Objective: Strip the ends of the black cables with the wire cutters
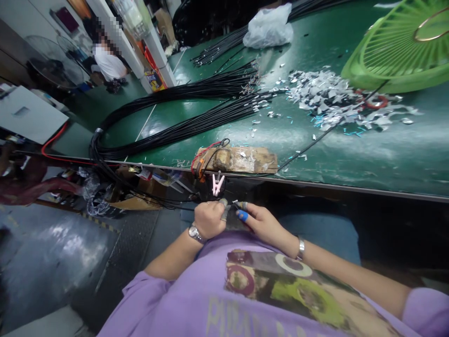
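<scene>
Left hand, wristwatch on the wrist: curled into a loose fist, knuckles up, thumb and forefinger pinched on a thin black cable that comes in from the left. Right hand, bracelet on the wrist: palm turned inward, fingers narrowed on the same cable's end, one fingertip capped by a blue finger cot. The two hands nearly touch, held low over the lap, just under the table's front edge; both forearms angle in from the purple shirt.

Directly above the hands a pink clip hangs at the rim of the green table, beneath a wooden block that carries a small wired fixture. Behind the block, black cable bundles lie across the top and droop over the left edge. Cut scraps spread to the right, beside a red tape ring and a green fan guard; a plastic bag sits far back.

Open floor lies to the left of the seat. Another person stands well apart, at the far left.
</scene>
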Available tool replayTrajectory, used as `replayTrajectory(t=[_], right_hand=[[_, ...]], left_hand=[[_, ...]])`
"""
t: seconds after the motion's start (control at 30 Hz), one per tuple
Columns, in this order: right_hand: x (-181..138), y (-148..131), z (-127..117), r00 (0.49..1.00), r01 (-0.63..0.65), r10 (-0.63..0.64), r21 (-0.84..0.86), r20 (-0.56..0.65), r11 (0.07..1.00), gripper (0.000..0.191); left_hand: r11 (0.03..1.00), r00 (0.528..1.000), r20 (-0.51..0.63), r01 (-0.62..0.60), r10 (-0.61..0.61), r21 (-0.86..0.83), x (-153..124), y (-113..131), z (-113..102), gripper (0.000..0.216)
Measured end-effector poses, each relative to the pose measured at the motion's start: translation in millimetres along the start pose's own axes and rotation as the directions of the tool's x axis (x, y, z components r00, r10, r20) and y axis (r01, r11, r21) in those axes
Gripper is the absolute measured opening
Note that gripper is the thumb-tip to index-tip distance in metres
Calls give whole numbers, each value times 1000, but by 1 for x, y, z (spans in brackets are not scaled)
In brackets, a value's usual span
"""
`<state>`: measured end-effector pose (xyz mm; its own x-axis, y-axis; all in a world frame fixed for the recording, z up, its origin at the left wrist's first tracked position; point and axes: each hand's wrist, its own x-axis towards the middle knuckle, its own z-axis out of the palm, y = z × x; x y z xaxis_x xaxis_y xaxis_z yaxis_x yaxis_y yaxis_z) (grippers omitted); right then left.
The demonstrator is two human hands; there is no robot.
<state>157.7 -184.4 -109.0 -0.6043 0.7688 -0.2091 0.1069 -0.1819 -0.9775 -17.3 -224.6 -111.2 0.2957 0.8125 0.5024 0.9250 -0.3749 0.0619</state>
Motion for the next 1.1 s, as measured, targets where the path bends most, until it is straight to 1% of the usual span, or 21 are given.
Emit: replayTrajectory(t=[0.07,0.17,0.33,0.47,0.63,0.73,0.83,0.93,1.0,1.03,1.1], right_hand=[[-1,-1,2,998,-55,54,75,16,996,36],[-1,-3,4,995,-98,97,139,10,986,40],[1,-4,4,992,-123,124,155,5,980,42],[2,-4,5,987,-156,159,190,0,969,44],[1,-5,7,979,-198,205,277,4,940,44],[1,-5,7,975,-213,222,303,5,929,44],[2,-5,7,977,-204,215,298,-6,933,45],[2,-6,6,983,-175,185,265,-15,948,45],[2,-7,5,987,-156,163,235,-10,959,46],[2,-8,5,988,-147,151,221,-4,964,47],[1,-9,4,992,-126,125,194,18,973,47]], left_hand=[[999,999,-26,-19,20,26,2,0,-1,16],[998,999,-18,-37,38,52,3,0,-1,14],[993,999,-10,-48,49,107,3,-2,1,19],[993,998,22,-57,55,104,3,-3,2,25],[992,997,-13,-77,79,95,4,-4,2,21],[995,998,-10,-61,62,84,3,-4,4,21],[998,1000,-26,9,-8,66,2,-3,5,21],[993,994,-4,110,-110,-33,4,-3,2,17],[963,977,73,211,-201,-167,7,-2,-4,16],[929,959,130,278,-252,-245,10,-2,-7,17],[812,899,266,431,-349,-393,15,-2,-14,20]])
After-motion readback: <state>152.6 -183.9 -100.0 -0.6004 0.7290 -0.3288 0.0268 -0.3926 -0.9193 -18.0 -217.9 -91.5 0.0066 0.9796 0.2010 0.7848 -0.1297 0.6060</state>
